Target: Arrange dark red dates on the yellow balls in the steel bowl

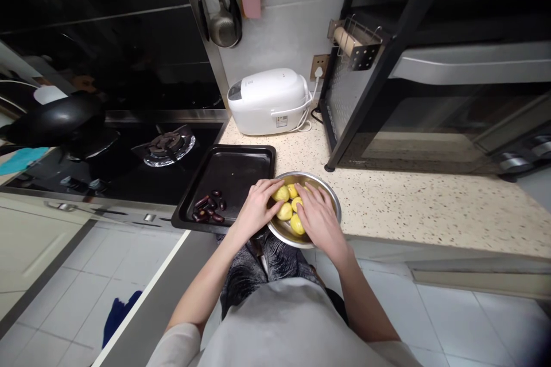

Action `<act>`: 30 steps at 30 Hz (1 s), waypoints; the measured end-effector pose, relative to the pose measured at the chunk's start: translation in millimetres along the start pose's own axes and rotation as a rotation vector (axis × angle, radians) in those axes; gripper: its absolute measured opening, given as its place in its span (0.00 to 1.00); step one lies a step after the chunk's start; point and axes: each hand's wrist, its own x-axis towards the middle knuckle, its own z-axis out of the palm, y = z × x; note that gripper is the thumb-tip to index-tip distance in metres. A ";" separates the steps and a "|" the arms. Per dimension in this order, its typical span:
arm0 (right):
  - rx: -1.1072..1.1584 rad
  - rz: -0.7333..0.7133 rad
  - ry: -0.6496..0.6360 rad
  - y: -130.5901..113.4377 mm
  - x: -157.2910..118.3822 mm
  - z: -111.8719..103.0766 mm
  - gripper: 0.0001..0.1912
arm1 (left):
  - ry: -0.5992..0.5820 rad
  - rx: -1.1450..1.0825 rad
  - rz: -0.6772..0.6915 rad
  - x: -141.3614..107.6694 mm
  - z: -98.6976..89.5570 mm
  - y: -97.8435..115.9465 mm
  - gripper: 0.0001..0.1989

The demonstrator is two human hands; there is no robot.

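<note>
A round metal bowl (334, 194) sits at the counter's front edge, partly overlapping the corner of a black baking tray. Several shiny, yellow, rounded pieces that look like small potatoes (284, 211) lie inside it. My left hand (257, 205) reaches over the bowl's left rim, its fingers stretched out and thumb apart, touching the yellow pieces at that side. From the right, my right hand (319, 216) spreads over the bowl with fingers apart, covering some pieces. Several small, dark red, oblong pieces (212, 204) lie on the tray (241, 166), at its front left.
Behind the tray stands a white rice cooker (271, 100) with its cord plugged in. A gas hob (166, 146) carrying a black wok (60, 120) is at the left. An oven (430, 120) in a black rack occupies the right. Utensils, including a ladle (222, 28), hang above.
</note>
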 end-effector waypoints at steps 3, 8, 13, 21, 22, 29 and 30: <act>0.014 -0.033 -0.027 0.5 -0.3 -1.9 0.23 | -0.002 -0.026 -0.003 1.0 -0.9 0.1 0.23; -0.004 -0.023 -0.045 -0.5 -0.2 -4.5 0.21 | -0.014 -0.059 -0.008 1.7 -3.3 0.6 0.23; -0.067 0.020 -0.034 -5.9 1.4 -4.2 0.21 | -0.001 -0.079 0.006 1.5 -1.9 0.6 0.21; -0.089 0.106 0.001 -12.7 -1.0 0.7 0.24 | 0.113 -0.168 -0.023 5.8 9.1 0.6 0.18; -0.090 0.112 0.009 -13.1 -1.3 1.9 0.24 | 0.117 -0.169 -0.029 6.7 10.6 1.3 0.17; -0.048 0.130 0.107 -9.2 -2.3 9.8 0.25 | 0.012 -0.065 -0.039 14.6 8.9 0.6 0.20; -0.046 0.127 0.117 -7.9 -2.5 10.4 0.25 | -0.018 -0.046 -0.038 16.0 6.7 -0.6 0.21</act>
